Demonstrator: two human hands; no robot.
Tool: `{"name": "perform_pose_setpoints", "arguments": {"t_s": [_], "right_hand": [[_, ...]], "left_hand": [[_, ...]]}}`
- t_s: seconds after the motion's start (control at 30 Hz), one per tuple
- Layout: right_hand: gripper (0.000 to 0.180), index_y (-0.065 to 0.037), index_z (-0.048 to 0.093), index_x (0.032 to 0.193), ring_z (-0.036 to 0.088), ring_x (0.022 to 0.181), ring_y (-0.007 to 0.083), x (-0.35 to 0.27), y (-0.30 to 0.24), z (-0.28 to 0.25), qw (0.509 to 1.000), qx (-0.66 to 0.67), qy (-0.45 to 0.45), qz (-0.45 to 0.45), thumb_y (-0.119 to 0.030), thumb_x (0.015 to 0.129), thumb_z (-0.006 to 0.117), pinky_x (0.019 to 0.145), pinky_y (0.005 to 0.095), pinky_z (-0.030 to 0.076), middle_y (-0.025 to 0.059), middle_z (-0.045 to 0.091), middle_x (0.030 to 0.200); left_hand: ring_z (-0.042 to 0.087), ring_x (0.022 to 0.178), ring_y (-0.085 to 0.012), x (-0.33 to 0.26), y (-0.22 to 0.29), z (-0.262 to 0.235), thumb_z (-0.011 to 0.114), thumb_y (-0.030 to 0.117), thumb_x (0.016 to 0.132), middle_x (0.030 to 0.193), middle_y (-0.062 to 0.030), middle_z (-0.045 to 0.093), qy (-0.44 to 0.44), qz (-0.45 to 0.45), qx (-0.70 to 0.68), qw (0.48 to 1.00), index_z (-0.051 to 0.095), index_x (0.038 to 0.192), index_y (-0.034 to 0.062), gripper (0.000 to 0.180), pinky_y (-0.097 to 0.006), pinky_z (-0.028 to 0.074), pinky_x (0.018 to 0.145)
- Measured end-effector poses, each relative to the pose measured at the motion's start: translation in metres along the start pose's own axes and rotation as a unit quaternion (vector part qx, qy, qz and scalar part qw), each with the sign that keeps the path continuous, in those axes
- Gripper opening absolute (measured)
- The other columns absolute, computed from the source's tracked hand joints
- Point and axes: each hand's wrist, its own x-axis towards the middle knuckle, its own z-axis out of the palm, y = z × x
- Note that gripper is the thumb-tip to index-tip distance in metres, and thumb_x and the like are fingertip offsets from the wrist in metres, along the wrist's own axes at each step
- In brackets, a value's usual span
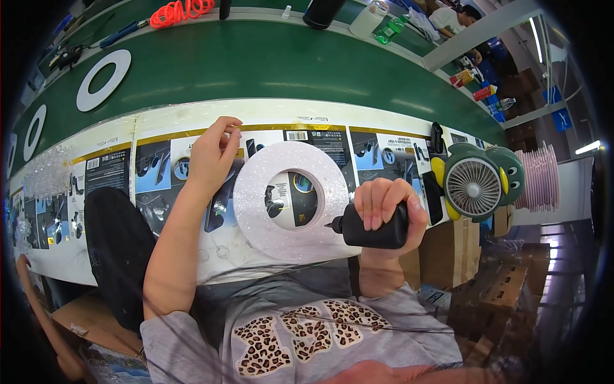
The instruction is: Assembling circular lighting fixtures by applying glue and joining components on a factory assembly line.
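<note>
One glittery white foam ring lies flat on the near strip of the tabletop, which is papered there with printed packaging sheets; through the ring's round hole the sheets show. The right hand holds one black squeeze bottle sideways at the ring's right rim, close to the near edge, with its small nozzle pointing left at the glittered surface. The fingers are curled and pressed together around the bottle's body, four of them showing over its top. The left hand rests just beyond the ring's left rim, toward the far side of the papered strip; its thumb and forefinger are pinched together at the tips, on what I cannot tell, as it is too small to make out.

On the green far part of the tabletop lie more flat white rings: one large one near the left far corner, a second closer to the left edge, and part of a third at the very rim of the view. One orange coiled cord lies along the far edge. At the right edge stands one small fan shaped like a green and yellow bird, and right of it one stack of pink discs. A heap of clear crystal pieces sits near the left edge.
</note>
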Motion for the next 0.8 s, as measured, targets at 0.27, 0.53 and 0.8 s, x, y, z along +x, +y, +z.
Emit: {"name": "perform_pose_setpoints", "arguments": {"t_s": [0.27, 0.53, 0.8], "right_hand": [[0.039, -0.007, 0.046, 0.069, 0.044, 0.054, 0.012, 0.001, -0.004, 0.001, 1.0, 0.003, 0.01, -0.006, -0.033, 0.096, 0.037, 0.055, 0.0268, 0.036, 0.0033, 0.046, 0.061], [0.037, -0.007, 0.045, 0.066, 0.043, 0.049, 0.0124, -0.006, -0.015, -0.001, 0.999, 0.012, 0.021, -0.021, -0.03, 0.094, 0.036, 0.052, 0.0259, 0.037, 0.0038, 0.047, 0.058], [0.04, -0.007, 0.047, 0.066, 0.044, 0.051, 0.0123, -0.017, -0.017, -0.007, 1.0, 0.003, 0.018, -0.004, -0.032, 0.096, 0.036, 0.054, 0.0274, 0.036, 0.0029, 0.047, 0.059]], "left_hand": [[0.059, 0.071, -0.0116, 0.0, -0.003, 0.001, 0.054, 0.009, 0.095, 0.085, -0.0072, 0.065, 0.003, 0.003, 0.001, 1.0, 0.059, 0.11, 0.0017, 0.017, -0.025, 0.049, 0.068], [0.059, 0.073, -0.0118, -0.001, -0.001, -0.001, 0.054, 0.009, 0.095, 0.086, -0.0076, 0.065, 0.003, 0.005, 0.006, 1.0, 0.059, 0.11, 0.0016, 0.017, -0.025, 0.049, 0.069], [0.062, 0.067, -0.0164, 0.0, -0.006, 0.003, 0.056, 0.011, 0.093, 0.084, -0.0092, 0.065, 0.016, 0.02, 0.003, 1.0, 0.059, 0.108, 0.0036, 0.016, -0.028, 0.051, 0.063]]}}
